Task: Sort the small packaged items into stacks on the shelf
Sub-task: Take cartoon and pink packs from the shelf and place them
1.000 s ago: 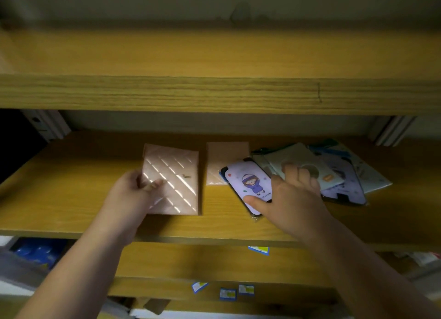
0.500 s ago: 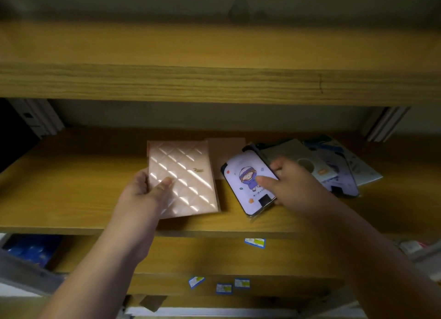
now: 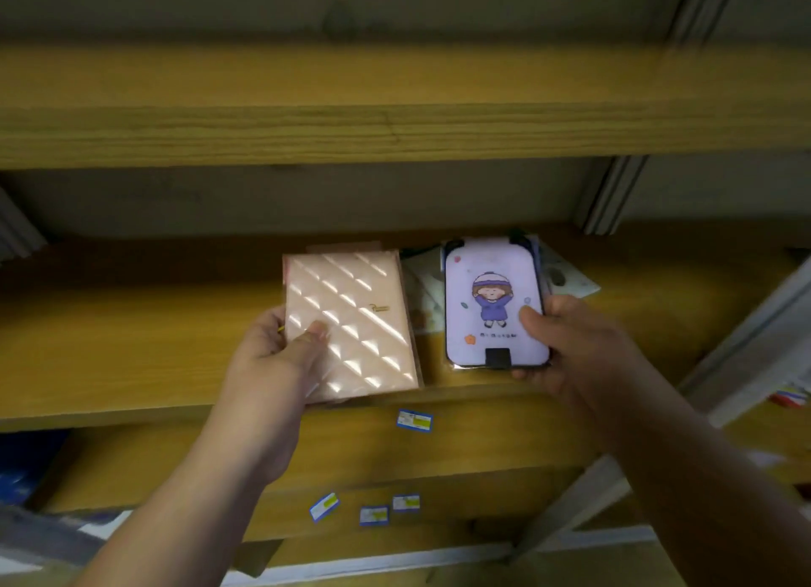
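Nearest: 3 small blue-and-white labels [image 3: 373, 514] stuck on the front edge of a lower board, 1 more label [image 3: 414, 421] on the board above it. Then 2 hands, each w/ 1 item, both lifted just over the front of the wooden shelf [image 3: 131, 345]. Left hand [image 3: 272, 367] grips 1 pink quilted packet [image 3: 351, 323], thumb on its face, fingers under. Right hand [image 3: 570, 349] grips 1 lilac cartoon-girl packet [image 3: 493, 305], thumb on its right edge. Behind them on the shelf: approx 3 pale packets [image 3: 566, 277] overlapping, mostly hidden, exact count unclear; 1 pinkish packet edge [image 3: 342, 248] behind the quilted one. Farthest: 1 upper shelf board [image 3: 395, 103].
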Demonstrator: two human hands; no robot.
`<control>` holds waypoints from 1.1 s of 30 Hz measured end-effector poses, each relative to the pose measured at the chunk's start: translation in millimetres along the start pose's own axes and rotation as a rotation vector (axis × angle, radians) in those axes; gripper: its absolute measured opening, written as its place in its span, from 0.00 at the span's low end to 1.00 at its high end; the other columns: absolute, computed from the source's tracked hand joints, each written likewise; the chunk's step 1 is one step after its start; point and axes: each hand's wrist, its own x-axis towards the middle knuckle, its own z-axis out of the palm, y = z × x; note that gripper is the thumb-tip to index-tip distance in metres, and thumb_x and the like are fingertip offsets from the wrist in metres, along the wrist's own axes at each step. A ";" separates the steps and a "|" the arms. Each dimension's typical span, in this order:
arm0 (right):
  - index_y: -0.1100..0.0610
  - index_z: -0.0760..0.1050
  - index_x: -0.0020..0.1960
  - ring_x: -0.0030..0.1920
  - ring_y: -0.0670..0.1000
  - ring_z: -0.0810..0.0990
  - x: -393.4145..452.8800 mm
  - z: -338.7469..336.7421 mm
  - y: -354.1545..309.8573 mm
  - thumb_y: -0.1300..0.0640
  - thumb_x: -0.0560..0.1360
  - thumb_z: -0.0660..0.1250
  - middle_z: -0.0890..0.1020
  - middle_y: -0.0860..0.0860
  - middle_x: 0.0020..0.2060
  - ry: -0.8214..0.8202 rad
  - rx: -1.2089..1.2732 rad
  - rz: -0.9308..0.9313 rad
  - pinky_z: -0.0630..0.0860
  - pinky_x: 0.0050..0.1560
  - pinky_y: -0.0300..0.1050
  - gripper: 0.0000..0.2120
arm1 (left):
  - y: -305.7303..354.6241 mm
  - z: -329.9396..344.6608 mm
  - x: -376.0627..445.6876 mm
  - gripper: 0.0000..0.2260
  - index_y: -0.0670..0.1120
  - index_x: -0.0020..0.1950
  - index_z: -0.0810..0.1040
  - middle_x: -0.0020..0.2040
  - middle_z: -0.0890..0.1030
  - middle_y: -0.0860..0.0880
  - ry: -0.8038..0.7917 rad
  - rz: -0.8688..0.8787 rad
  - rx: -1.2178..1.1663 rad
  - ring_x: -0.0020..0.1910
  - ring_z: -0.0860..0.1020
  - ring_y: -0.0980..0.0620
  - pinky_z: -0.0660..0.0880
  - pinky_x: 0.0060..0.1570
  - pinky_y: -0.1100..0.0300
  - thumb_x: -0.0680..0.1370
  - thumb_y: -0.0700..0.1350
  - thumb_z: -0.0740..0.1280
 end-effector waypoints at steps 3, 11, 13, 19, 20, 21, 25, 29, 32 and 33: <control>0.57 0.73 0.49 0.32 0.48 0.85 -24.5 -28.3 -0.5 0.61 0.80 0.63 0.84 0.54 0.40 -0.022 0.043 -0.036 0.80 0.26 0.41 0.02 | -1.2 25.8 -29.5 0.09 0.45 0.60 0.77 0.48 0.87 0.45 -0.024 0.010 0.009 0.42 0.86 0.48 0.80 0.33 0.59 0.80 0.38 0.65; 0.63 0.72 0.55 0.38 0.56 0.86 -111.6 -139.9 10.8 0.58 0.80 0.60 0.86 0.57 0.41 -0.195 0.261 -0.103 0.80 0.26 0.46 0.09 | -23.7 114.7 -129.1 0.09 0.46 0.59 0.79 0.48 0.87 0.46 -0.008 0.045 0.035 0.41 0.86 0.49 0.79 0.31 0.58 0.80 0.39 0.66; 0.64 0.73 0.55 0.38 0.58 0.86 -131.9 -172.4 12.1 0.58 0.80 0.60 0.86 0.61 0.44 -0.208 0.309 -0.107 0.78 0.25 0.46 0.10 | -31.2 139.7 -156.3 0.09 0.46 0.59 0.79 0.48 0.87 0.46 -0.005 0.051 0.010 0.42 0.86 0.49 0.80 0.31 0.57 0.80 0.39 0.66; 0.61 0.73 0.59 0.40 0.58 0.85 -156.2 -276.4 19.3 0.56 0.81 0.60 0.84 0.63 0.51 -0.059 0.329 -0.131 0.74 0.26 0.45 0.11 | -65.9 209.3 -217.9 0.07 0.47 0.56 0.81 0.52 0.86 0.42 -0.065 0.016 0.030 0.48 0.86 0.44 0.81 0.38 0.54 0.78 0.42 0.68; 0.60 0.73 0.60 0.39 0.58 0.85 -156.9 -291.9 20.4 0.56 0.81 0.61 0.84 0.63 0.50 -0.018 0.322 -0.126 0.74 0.26 0.46 0.11 | -70.2 221.8 -224.9 0.07 0.46 0.55 0.81 0.52 0.86 0.42 -0.080 0.004 0.036 0.47 0.86 0.44 0.81 0.37 0.55 0.77 0.42 0.69; 0.59 0.73 0.60 0.38 0.58 0.84 -157.5 -307.1 21.6 0.55 0.81 0.61 0.85 0.63 0.49 0.020 0.313 -0.121 0.73 0.27 0.47 0.10 | -74.0 234.5 -231.2 0.08 0.46 0.56 0.80 0.52 0.86 0.42 -0.094 -0.011 0.044 0.47 0.86 0.45 0.81 0.37 0.55 0.77 0.42 0.69; 0.59 0.73 0.58 0.43 0.62 0.86 -160.9 -366.2 31.9 0.56 0.82 0.60 0.84 0.63 0.49 0.102 0.338 -0.162 0.76 0.31 0.52 0.09 | -89.1 287.4 -249.0 0.11 0.48 0.59 0.80 0.52 0.86 0.44 -0.163 -0.064 0.088 0.49 0.85 0.44 0.81 0.37 0.54 0.77 0.44 0.70; 0.59 0.75 0.52 0.44 0.61 0.86 -164.6 -415.6 46.8 0.57 0.80 0.63 0.85 0.61 0.47 0.129 0.354 -0.179 0.77 0.29 0.48 0.06 | -109.4 342.9 -259.1 0.08 0.48 0.57 0.80 0.49 0.87 0.45 -0.255 -0.103 0.122 0.44 0.86 0.46 0.80 0.32 0.57 0.78 0.43 0.68; 0.56 0.78 0.44 0.49 0.64 0.85 -159.8 -445.2 55.2 0.54 0.72 0.69 0.85 0.61 0.48 0.193 0.380 -0.180 0.78 0.42 0.61 0.06 | -129.3 379.3 -257.0 0.09 0.50 0.58 0.79 0.49 0.87 0.48 -0.293 -0.130 0.141 0.43 0.86 0.47 0.80 0.32 0.57 0.78 0.44 0.69; 0.54 0.79 0.41 0.49 0.65 0.84 -157.5 -454.9 56.1 0.52 0.69 0.69 0.85 0.60 0.47 0.210 0.379 -0.184 0.77 0.44 0.63 0.06 | -135.5 391.3 -254.9 0.09 0.50 0.58 0.79 0.49 0.87 0.48 -0.303 -0.140 0.141 0.44 0.86 0.48 0.80 0.33 0.56 0.78 0.43 0.69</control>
